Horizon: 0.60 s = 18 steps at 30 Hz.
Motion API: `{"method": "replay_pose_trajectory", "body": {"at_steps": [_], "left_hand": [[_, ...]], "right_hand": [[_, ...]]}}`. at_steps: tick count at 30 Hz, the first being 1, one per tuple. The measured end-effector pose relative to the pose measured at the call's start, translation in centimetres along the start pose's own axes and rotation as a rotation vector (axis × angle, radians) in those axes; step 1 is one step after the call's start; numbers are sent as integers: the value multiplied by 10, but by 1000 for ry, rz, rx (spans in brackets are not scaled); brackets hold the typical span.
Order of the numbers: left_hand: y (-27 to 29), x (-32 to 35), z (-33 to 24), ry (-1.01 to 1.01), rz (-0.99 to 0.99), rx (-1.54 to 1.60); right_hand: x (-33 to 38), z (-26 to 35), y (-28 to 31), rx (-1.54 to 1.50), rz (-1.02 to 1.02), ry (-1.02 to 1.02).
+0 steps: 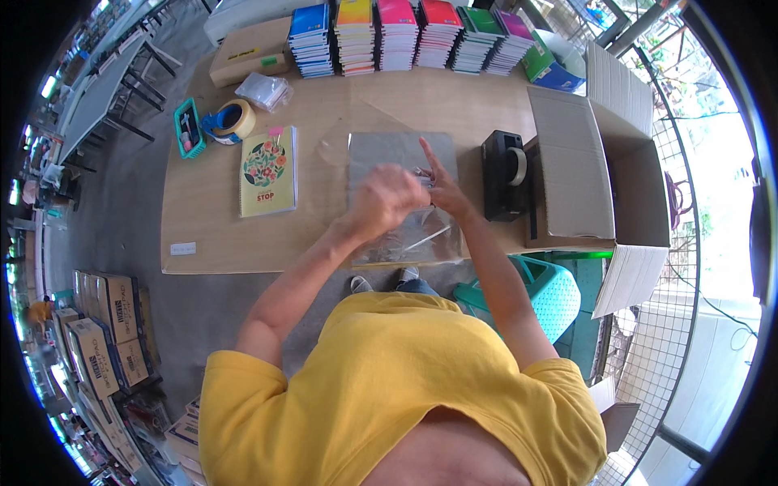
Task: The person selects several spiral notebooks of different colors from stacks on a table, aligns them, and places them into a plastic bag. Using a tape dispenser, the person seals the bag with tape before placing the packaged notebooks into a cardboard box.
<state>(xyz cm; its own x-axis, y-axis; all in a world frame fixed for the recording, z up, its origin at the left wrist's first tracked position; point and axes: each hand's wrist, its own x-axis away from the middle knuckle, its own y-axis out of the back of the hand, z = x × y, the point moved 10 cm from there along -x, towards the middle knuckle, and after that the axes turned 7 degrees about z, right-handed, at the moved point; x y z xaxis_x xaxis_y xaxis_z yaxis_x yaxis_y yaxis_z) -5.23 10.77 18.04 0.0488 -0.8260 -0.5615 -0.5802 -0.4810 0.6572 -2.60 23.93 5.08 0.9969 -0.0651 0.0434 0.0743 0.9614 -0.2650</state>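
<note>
Both my hands are raised over a grey rectangular sheet [373,154] at the table's front middle. My left hand [385,197] is closed in a fist and blurred by motion. Beside it, my right hand [446,193] has its forefinger stretched up while its other fingers are closed. Crumpled clear plastic shows between the two hands, and they seem to grip it. Below them a clear plastic bag [405,241], with glare on it, spreads toward the table edge. To the left lies a yellow spiral notebook [269,172] with a floral cover.
Stacks of colored notebooks [397,40] line the table's back. At left are tape rolls [235,121], a teal basket [189,130] and packed plastic sleeves [263,91]. A black tape dispenser [502,182] and an open cardboard box [575,178] stand right. A green stool [551,300] is below.
</note>
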Motion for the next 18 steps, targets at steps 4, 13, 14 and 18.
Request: {"method": "replay_pose_trajectory", "body": {"at_steps": [4,13,14,18], "left_hand": [[68,-20,-13,242,-240,215],[49,5,-4,280,-276,123],[43,3,-13,305,-203,15],[-10,15,-4,292,5,-275]], "right_hand": [[6,1,7,69,-39,-4],[5,0,9,123,-67,-46],[7,-2,13,129,-70,-49],[5,-2,8,105,-43,-50]]}}
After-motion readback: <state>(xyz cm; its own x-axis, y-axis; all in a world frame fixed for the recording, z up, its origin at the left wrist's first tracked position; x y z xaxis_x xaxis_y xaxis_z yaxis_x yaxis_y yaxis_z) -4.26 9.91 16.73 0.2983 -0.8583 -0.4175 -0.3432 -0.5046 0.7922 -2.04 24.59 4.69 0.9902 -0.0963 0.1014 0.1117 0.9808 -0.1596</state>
